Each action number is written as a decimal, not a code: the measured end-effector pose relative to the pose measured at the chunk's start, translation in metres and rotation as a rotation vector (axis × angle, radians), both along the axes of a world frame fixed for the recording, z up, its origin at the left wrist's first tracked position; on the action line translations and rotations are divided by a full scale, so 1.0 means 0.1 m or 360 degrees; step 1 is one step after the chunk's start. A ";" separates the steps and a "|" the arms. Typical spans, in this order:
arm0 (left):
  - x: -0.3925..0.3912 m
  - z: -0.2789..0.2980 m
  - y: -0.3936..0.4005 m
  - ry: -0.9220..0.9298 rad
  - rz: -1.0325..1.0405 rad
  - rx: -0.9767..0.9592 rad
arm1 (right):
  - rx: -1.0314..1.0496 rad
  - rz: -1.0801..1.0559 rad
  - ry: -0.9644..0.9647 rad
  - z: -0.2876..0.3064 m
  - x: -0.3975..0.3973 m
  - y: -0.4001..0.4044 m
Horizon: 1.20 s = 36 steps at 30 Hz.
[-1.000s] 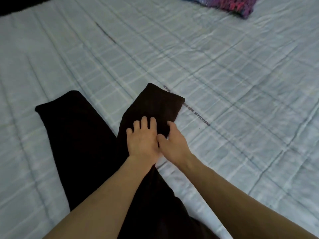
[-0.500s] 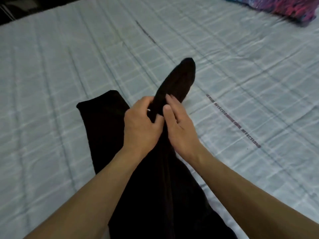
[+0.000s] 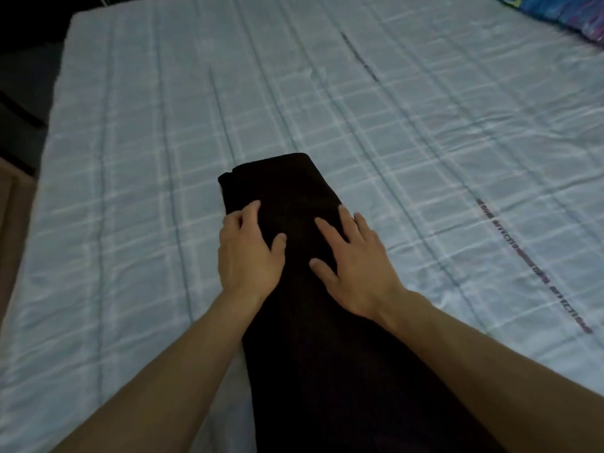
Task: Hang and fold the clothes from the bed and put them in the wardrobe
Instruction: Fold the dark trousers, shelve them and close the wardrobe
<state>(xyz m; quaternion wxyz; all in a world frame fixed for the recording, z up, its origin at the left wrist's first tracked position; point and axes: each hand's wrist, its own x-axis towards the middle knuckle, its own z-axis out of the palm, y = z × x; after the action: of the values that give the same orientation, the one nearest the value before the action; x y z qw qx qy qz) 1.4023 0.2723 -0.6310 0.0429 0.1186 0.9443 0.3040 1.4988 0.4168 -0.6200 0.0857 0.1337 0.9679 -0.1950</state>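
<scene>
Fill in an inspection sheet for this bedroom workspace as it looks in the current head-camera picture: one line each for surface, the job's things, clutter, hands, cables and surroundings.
Surface: bed covered by a pale blue checked sheet, creased, with a line of printed lettering toward the right.
Job's things: black trousers lie flat on the sheet as one long strip, legs stacked, a lower edge peeking out at the far left corner.
Clutter: a colourful fabric item at the far right corner, mostly out of frame.
Hands: left hand and right hand rest on the trousers, fingers spread, near the far end.
Cables: nothing seen.
Surroundings: dark floor area beyond the bed's left edge; no wardrobe in view.
</scene>
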 end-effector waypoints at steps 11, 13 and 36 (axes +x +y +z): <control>-0.15 0.09 -0.13 0.0402 -0.0046 0.0259 | 0.0090 0.0021 0.0211 -0.13 -0.02 -0.22; -0.19 0.02 -0.19 0.0331 -0.0070 0.0180 | 0.0164 0.0020 0.0183 -0.15 -0.02 -0.32; 1.68 -0.27 -0.71 0.0014 -0.0815 -0.0868 | 0.0206 -0.0286 -0.0061 -0.09 2.57 -0.76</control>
<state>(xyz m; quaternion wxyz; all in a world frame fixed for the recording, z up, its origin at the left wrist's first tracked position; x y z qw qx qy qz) 1.5702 0.2014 -0.6580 0.1436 0.3365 0.9305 0.0201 1.7560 0.3412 -0.6291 0.0774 0.2290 0.9607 -0.1364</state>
